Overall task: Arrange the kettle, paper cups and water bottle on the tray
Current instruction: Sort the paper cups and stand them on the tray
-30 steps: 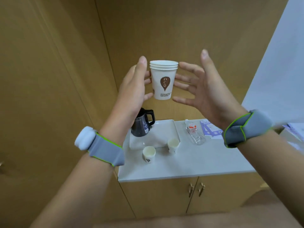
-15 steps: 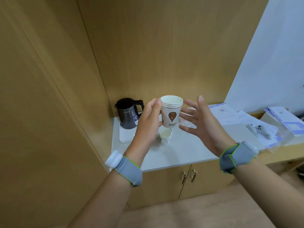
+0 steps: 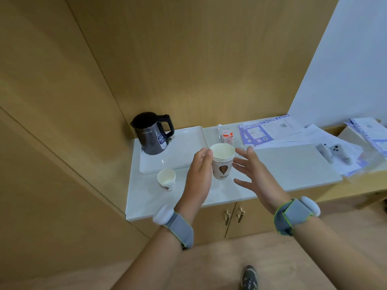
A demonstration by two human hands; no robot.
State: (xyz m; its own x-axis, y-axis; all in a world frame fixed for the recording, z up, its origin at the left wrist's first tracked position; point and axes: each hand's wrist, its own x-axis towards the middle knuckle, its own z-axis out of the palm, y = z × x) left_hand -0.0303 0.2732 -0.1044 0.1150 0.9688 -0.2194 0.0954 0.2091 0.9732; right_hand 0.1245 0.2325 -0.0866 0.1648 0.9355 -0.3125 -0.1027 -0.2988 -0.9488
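- Head view: my left hand (image 3: 199,174) curls round the stack of paper cups (image 3: 222,164), upright above the table (image 3: 282,164), so the nested cups stay together.
- My right hand (image 3: 256,174) is released, fingers spread just beside the stack, ready to steady it; I cannot tell if it touches.
- The kettle (image 3: 151,132) stands on the tray (image 3: 184,149), at its far left corner, leaving room for the cups.
- A single paper cup (image 3: 166,178) stands on the table just in front of the tray, and the water bottle (image 3: 226,135) lies to its right, both off it.

Office-type tea nook: wood-panel walls (image 3: 188,59), white counter (image 3: 293,164) w/ kettle (image 3: 151,133), studio leaflets (image 3: 270,130) & papers (image 3: 326,137).
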